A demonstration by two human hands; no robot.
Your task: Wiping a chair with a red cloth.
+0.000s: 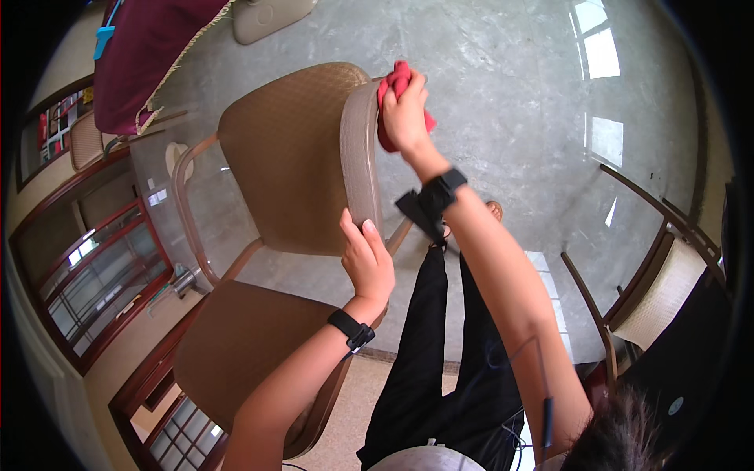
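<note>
A brown upholstered chair with a tubular metal frame stands before me, its padded seat (288,159) in the middle of the view and its backrest (247,347) at lower left. My right hand (406,115) presses a bunched red cloth (400,73) against the far end of the seat's side edge (360,147). Closer to me, my left hand (368,259) grips the same edge, thumb and forefinger showing at the rim; its other fingers are partly hidden. Black bands circle both wrists, and a dark strap end hangs from the right one.
Around the chair lies a shiny grey floor (500,76). Fringed maroon cloth (147,53) hangs at upper left, near a beige base (271,20). Another chair with a cream pad (660,294) stands at right. Wood-framed windows (100,282) line the left wall. My legs (412,365) are below.
</note>
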